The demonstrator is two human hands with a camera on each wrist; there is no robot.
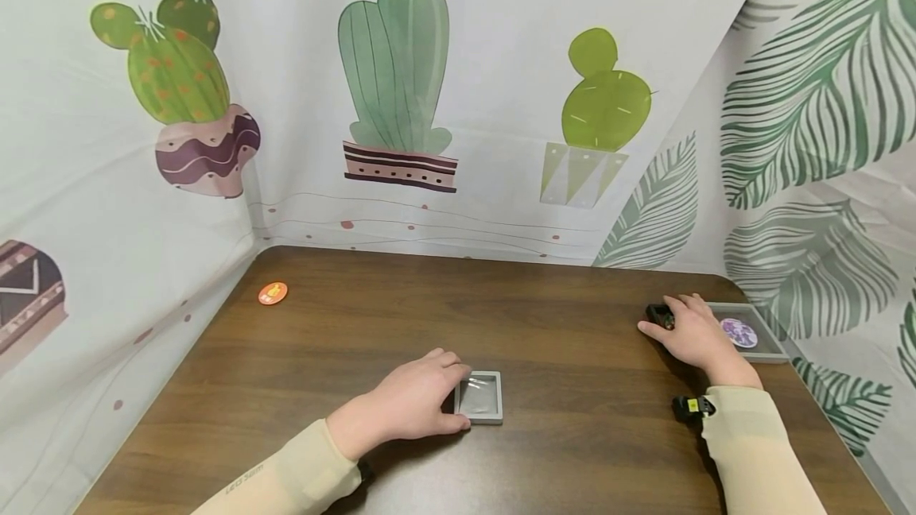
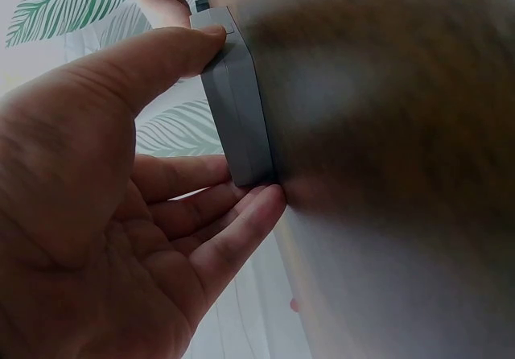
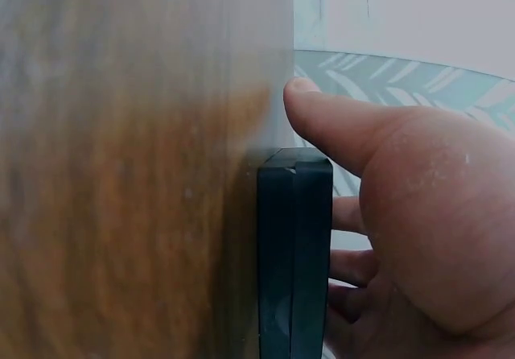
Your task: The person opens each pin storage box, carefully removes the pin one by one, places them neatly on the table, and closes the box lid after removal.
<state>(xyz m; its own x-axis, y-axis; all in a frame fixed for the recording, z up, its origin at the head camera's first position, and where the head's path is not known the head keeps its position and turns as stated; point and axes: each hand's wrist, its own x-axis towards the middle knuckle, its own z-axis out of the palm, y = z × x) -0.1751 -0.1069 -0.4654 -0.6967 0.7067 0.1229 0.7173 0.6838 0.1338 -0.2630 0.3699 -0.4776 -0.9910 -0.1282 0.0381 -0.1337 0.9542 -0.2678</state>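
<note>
At the front middle of the table, my left hand (image 1: 411,404) holds a small square grey frame case (image 1: 483,397) with a clear film window, lying flat. In the left wrist view its thumb presses one corner and its fingers meet the opposite end of the grey case (image 2: 241,113). My right hand (image 1: 688,334) is over a small black case (image 1: 654,313) at the far right, partly hidden under it. From the right wrist, the thumb extends apart from the black case (image 3: 296,254), while the other fingers are partly hidden behind it.
A larger grey frame (image 1: 769,357) containing a purple round badge (image 1: 739,332) lies beside my right hand at the table's right edge. An orange round badge (image 1: 273,293) lies at the back left. Printed cloth (image 1: 501,102) hangs behind the brown wooden table (image 1: 558,451).
</note>
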